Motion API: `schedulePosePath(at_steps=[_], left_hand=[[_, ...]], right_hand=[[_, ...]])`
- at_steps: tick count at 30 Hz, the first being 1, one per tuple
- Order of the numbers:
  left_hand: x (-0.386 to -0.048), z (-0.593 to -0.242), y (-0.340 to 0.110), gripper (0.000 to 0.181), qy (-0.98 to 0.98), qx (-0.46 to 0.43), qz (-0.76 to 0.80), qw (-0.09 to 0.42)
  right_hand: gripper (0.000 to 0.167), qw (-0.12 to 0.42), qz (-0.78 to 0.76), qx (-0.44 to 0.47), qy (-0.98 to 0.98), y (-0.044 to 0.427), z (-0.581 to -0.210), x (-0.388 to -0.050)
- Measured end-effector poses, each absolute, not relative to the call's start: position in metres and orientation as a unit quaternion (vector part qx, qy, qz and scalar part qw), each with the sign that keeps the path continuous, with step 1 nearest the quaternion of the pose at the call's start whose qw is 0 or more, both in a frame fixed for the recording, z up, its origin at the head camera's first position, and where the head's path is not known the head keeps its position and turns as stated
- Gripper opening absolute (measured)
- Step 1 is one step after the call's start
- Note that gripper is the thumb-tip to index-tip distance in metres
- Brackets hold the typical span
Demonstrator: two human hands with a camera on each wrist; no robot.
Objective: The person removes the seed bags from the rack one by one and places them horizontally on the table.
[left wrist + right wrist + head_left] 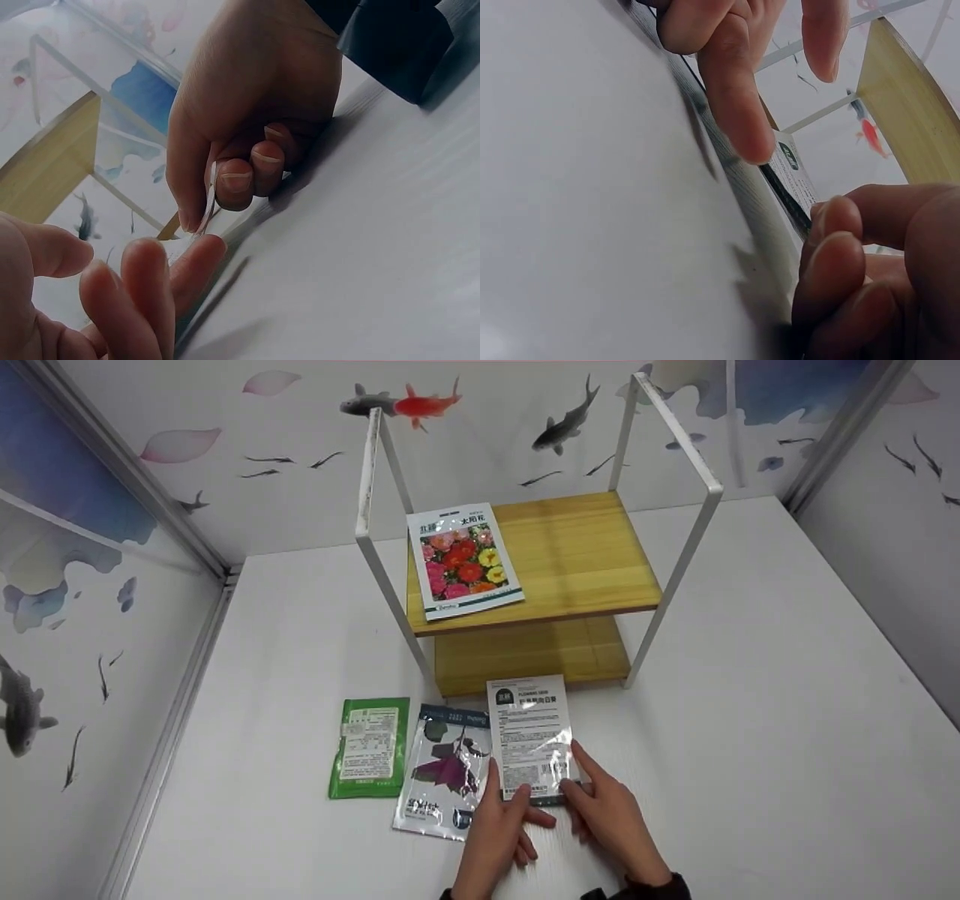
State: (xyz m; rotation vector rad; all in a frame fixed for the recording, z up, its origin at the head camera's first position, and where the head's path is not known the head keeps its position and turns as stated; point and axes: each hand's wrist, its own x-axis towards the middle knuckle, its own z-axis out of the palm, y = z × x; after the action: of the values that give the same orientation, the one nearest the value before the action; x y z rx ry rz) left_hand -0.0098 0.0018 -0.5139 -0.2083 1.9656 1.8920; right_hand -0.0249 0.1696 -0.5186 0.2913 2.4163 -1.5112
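A white seed packet (531, 735), its printed text side showing, is held near the front of the shelf. My right hand (616, 814) pinches its lower right corner between thumb and curled fingers; the right wrist view shows that hand (870, 255) at the packet's edge (791, 184). At the lower left of the packet is my left hand (489, 829), its fingers loosely extended. In the left wrist view, the left hand's (97, 300) thumb stands apart from its fingers. Beside them lies a silver packet with a purple flower (446, 769), partly covered.
A green packet (369, 748) lies on the white table (285, 660) at left. The two-tier wooden shelf (577, 547) with white metal frames stands behind. On its upper board, at the left, rests a packet with colourful flowers (465, 562). Printed panels (487, 457) surround the table.
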Motion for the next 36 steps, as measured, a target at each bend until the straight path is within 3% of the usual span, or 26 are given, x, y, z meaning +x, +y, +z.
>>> schedulePosePath(at_steps=[15,36], left_hand=[[-0.009,-0.494,0.001,0.080,0.686,-0.071,0.693,0.210],[-0.010,-0.514,0.001,0.081,0.678,-0.067,0.702,0.206]], right_hand=[[0.060,0.129,-0.537,0.097,0.828,0.171,-0.518,-0.024],[0.060,0.133,-0.539,0.103,0.825,0.171,-0.519,-0.025]])
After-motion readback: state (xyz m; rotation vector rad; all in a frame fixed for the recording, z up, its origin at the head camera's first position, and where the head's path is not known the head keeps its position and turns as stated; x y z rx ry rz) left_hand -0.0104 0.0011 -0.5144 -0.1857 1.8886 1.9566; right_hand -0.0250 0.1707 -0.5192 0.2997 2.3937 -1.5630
